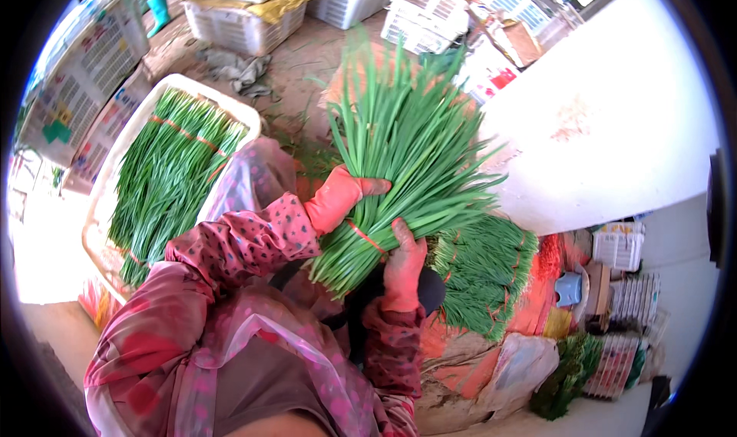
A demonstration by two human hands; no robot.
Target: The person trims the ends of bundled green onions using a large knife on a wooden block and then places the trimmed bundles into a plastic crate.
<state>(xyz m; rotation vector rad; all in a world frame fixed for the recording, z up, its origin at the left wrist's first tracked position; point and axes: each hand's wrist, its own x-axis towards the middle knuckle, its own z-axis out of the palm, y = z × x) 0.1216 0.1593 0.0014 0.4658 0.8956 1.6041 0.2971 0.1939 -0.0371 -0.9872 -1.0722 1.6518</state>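
Note:
A big bunch of garlic chives (414, 153) slants across my lap, leaf tips fanned out toward the far side and cut stems toward me. A thin orange band (367, 237) circles it near the stem end. My left hand (338, 197), in an orange-red glove, is closed on the bunch above the band, its thumb lying over the leaves. On the right side, my right hand (404, 268), gloved alike with a soiled thumb, grips the bunch just beside the band. The fingers of both hands are partly hidden under the leaves.
A white crate (96, 218) of banded chives stands at my left. More chives (491, 272) lie piled on orange sheeting at my right. A white wall (606, 107) rises beyond them. Stacked crates (242, 26) stand at the back, near another person's teal boot (158, 13).

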